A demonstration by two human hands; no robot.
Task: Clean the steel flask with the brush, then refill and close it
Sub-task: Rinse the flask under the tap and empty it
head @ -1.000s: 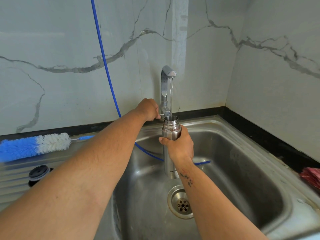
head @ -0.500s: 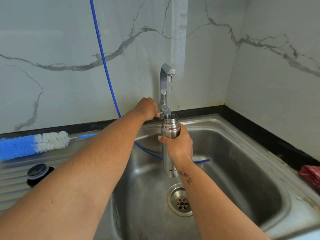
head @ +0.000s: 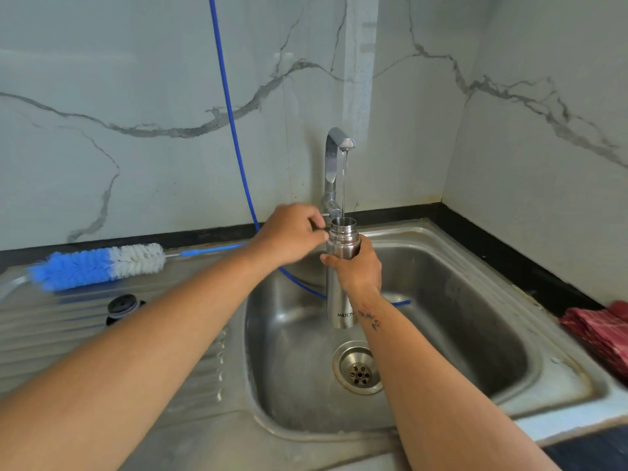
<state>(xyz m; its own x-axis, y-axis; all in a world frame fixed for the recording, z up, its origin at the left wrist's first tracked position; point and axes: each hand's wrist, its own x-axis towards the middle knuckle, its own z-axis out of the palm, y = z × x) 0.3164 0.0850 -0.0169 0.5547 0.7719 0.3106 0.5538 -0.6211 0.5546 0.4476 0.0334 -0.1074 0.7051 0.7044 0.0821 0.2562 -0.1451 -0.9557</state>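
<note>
The right hand is wrapped around the upper body of the steel flask, holding it upright over the sink basin, its open mouth directly under the tap; a thin stream of water falls from the spout into the neck; the left hand is at the tap's lever near the base, fingers curled as if pinching it, though the lever itself is mostly hidden behind the knuckles; the brush lies on the ribbed drainboard at the sink's back left edge, and the black cap sits nearer the front on the same drainboard, so the flask is not yet closed; a blue hose hangs down the wall and trails into the basin behind the flask; a red cloth lies at the right rim; the risks, as I judge them: the flask may overflow if the tap is shut late, wetting the grip and letting the smooth steel slip; a slight drift sideways would send the narrow stream down the outside instead; how full it is cannot be seen.
</note>
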